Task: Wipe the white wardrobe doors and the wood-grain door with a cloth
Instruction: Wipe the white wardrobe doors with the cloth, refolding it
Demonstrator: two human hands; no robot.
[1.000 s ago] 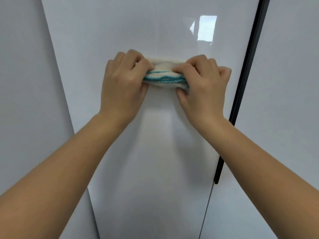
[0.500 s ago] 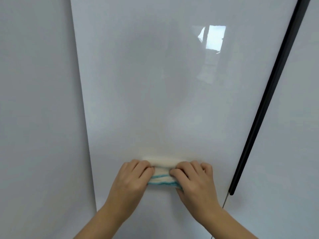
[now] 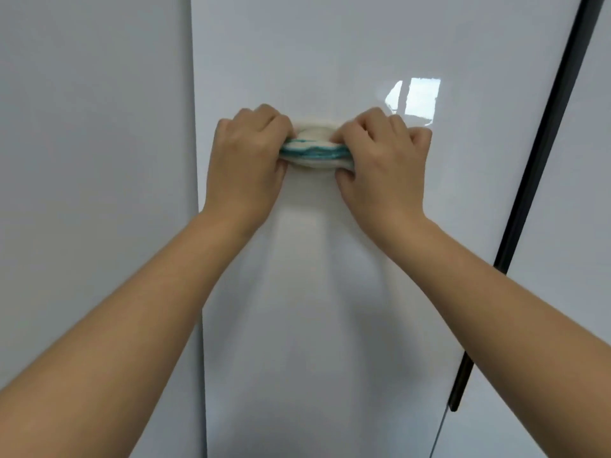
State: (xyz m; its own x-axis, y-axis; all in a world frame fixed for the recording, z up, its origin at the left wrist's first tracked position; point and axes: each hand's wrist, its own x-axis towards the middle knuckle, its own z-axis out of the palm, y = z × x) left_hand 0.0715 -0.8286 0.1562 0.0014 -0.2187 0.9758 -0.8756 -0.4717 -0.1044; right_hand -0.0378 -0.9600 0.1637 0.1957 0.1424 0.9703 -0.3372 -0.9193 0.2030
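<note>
A folded white cloth with teal stripes (image 3: 314, 150) is pressed flat against the glossy white wardrobe door (image 3: 330, 292) in the middle of the view. My left hand (image 3: 246, 160) grips the cloth's left end with curled fingers. My right hand (image 3: 383, 160) grips its right end the same way. Both arms reach up from the bottom corners. Most of the cloth is hidden under my fingers. No wood-grain door is in view.
A long black handle strip (image 3: 529, 200) runs along the door's right edge, ending low at the right. Another white door (image 3: 92, 193) stands to the left and a third (image 3: 568, 292) to the right. A window reflection (image 3: 416, 97) glints near my right hand.
Both hands slid the cloth down the door and have come back up to about where they were a second ago. The grip on the cloth is unchanged.
</note>
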